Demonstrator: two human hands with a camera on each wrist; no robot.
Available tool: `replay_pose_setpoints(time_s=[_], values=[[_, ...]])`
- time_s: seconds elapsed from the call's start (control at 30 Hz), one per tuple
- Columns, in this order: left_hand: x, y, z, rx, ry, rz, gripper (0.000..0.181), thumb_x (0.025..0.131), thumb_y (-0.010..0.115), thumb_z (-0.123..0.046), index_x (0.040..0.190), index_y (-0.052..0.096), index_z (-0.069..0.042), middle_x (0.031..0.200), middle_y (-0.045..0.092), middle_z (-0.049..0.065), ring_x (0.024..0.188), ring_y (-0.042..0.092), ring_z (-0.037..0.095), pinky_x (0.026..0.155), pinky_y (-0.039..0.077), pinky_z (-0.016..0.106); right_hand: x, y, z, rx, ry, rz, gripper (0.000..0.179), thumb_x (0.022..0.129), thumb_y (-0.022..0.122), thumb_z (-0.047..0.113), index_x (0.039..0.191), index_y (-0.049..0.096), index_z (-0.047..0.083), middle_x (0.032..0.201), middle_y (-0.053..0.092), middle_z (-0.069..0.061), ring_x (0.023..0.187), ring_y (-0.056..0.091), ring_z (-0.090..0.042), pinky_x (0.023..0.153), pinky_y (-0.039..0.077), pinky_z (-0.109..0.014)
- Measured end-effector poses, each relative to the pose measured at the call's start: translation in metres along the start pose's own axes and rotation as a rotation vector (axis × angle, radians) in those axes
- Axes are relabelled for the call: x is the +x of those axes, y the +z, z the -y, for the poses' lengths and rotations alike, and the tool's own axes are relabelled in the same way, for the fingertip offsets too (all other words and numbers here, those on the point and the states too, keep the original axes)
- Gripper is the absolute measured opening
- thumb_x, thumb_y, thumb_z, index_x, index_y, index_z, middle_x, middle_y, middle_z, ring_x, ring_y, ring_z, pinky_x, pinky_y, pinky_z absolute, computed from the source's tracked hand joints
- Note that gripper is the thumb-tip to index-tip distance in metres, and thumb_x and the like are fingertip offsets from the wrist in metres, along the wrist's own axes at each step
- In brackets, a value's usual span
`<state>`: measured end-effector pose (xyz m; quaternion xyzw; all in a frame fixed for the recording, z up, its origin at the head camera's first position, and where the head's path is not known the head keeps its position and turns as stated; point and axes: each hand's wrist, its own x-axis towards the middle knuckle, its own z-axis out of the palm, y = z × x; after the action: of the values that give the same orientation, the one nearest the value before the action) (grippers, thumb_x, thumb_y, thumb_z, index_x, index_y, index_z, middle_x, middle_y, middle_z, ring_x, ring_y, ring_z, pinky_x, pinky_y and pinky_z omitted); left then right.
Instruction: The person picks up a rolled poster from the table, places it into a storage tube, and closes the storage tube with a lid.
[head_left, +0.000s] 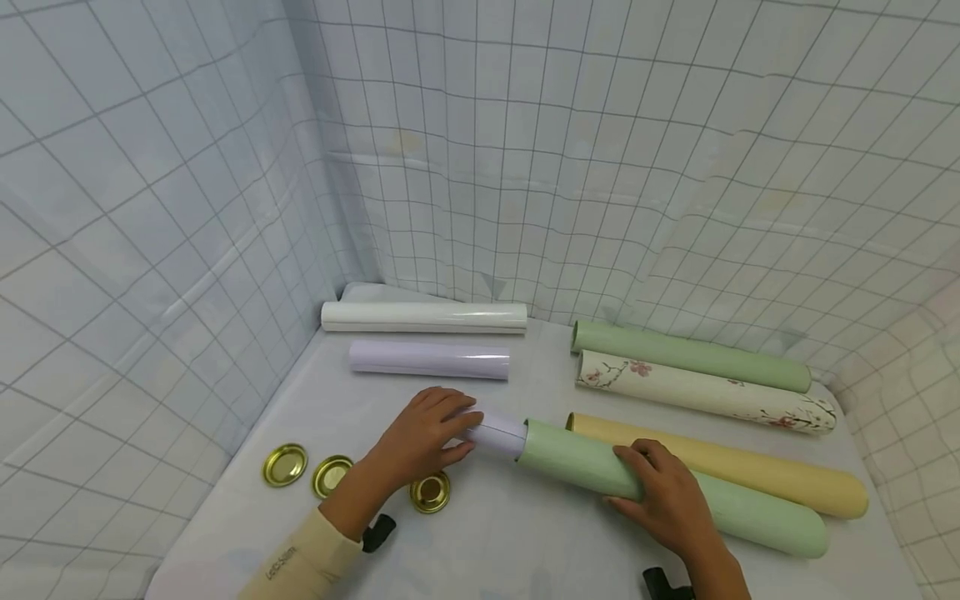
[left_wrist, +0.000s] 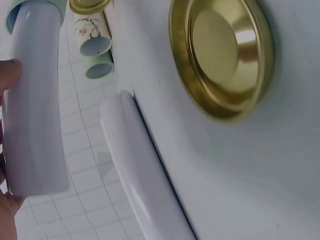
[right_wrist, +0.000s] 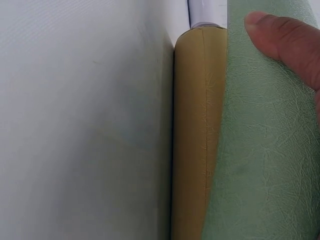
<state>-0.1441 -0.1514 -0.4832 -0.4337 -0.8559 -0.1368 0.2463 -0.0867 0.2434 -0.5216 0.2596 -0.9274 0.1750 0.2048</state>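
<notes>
My left hand (head_left: 429, 435) grips a pale lilac paper roll (left_wrist: 39, 115) near one end, thumb along its side. The other end of that roll sits inside the open mouth of a light green textured wallpaper roll (head_left: 573, 456). Around the middle of the green roll, my right hand (head_left: 666, 498) holds on from above, and its thumb (right_wrist: 282, 37) lies against the surface. The green roll lies slanted, beside a yellow roll (head_left: 757, 468). How deep the lilac roll goes inside is hidden.
Three gold round caps (head_left: 285, 464) lie on the white table at left, one partly under my left wrist. A white roll (head_left: 423, 317) and another lilac roll (head_left: 429, 360) lie behind. A second green roll (head_left: 690, 354) and a flowered roll (head_left: 697, 393) lie back right. Gridded sheets surround the table.
</notes>
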Motion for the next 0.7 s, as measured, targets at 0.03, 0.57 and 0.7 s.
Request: replay_pose_setpoints(time_s=[0.03,0.57,0.7], values=[[-0.002,-0.002,0.002,-0.002,-0.007,-0.001,0.044,0.077,0.086,-0.029,0.115,0.069,-0.015,0.119,0.064,0.005,0.112,0.058,0.025,0.097,0.047,0.043,0.000,0.000,0.000,0.000,0.001,-0.002,0.083,0.051,0.098,0.036,0.124,0.064,0.014,0.110,0.057,-0.006,0.085,0.059,-0.020,0.068,0.052,-0.044],[-0.010,-0.012,0.010,-0.033,-0.039,-0.037,0.043,0.076,0.088,-0.025,0.112,0.070,-0.012,0.118,0.064,0.008,0.111,0.059,0.028,0.095,0.050,0.045,-0.002,0.001,-0.002,0.001,0.002,-0.005,0.084,0.052,0.098,0.035,0.125,0.063,0.014,0.112,0.057,-0.007,0.086,0.059,-0.020,0.069,0.052,-0.044],[-0.005,-0.011,0.006,-0.045,-0.023,-0.045,0.044,0.074,0.089,-0.026,0.112,0.070,-0.012,0.117,0.065,0.007,0.110,0.060,0.027,0.094,0.050,0.045,-0.002,0.001,-0.002,0.003,0.005,-0.002,0.083,0.053,0.098,0.037,0.125,0.063,0.015,0.112,0.057,-0.007,0.087,0.059,-0.021,0.070,0.052,-0.045]])
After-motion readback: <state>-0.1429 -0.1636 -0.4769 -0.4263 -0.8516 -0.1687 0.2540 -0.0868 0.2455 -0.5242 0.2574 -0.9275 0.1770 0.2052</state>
